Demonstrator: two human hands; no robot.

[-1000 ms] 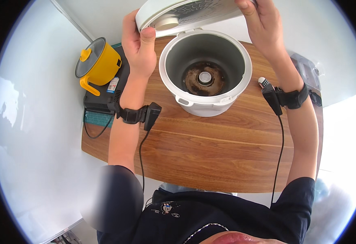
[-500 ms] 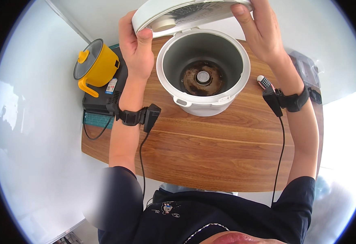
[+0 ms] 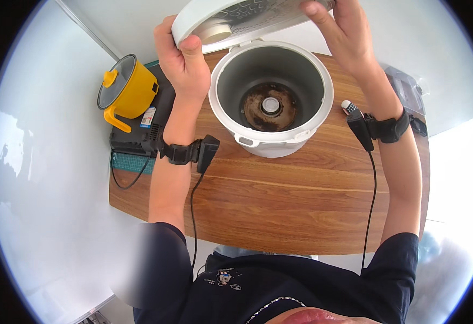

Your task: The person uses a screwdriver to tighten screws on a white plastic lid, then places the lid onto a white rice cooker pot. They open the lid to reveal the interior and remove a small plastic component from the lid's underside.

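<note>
A white rice cooker (image 3: 273, 146) stands on the wooden table with its lid (image 3: 252, 24) raised at the back. No inner pot sits inside; the brown-stained heating plate (image 3: 282, 112) with its round centre shows at the bottom. My left hand (image 3: 185, 65) grips the lid's left edge, thumb on the underside and fingers behind. At the lid's right edge is my right hand (image 3: 347, 40), thumb against the underside, its other fingers partly cut off by the picture's top. The lid's top edge also runs out of view.
At the left, a yellow electric pot (image 3: 134, 89) with a glass lid rests on a black appliance (image 3: 134, 139) over a green cutting mat (image 3: 131, 162). A small remote (image 3: 349, 106) lies right of the cooker. Clear plastic packaging (image 3: 407, 92) is beyond my right wrist. Cables trail from both wristbands.
The lid and both hands have shifted slightly left, and the lid's underside shows at a slightly different tilt. My left forearm has moved a little right. Both hands stay on the lid.
</note>
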